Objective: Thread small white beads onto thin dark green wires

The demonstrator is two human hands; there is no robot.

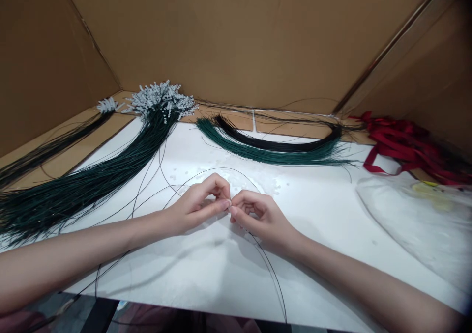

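Note:
Near the middle of the white tabletop, my left hand (197, 205) and my right hand (263, 217) meet, their fingertips almost touching. Both are closed in a pinch of thumb and forefinger. A thin dark wire (275, 274) runs out from below my right hand and curves down past the table's front edge. Whatever tiny piece sits between the fingertips is too small to make out. Just beyond my hands, small white beads (278, 185) lie scattered, and another thin wire arcs over them.
Bundled green wires tipped with white beads (158, 102) lie at the left, beside a smaller bundle (106, 106). Behind my hands curve green wires (254, 156) and black wires (273, 144). Red ribbon (398, 136) and a clear plastic bag (413, 225) are right. Cardboard walls (236, 38) surround the table.

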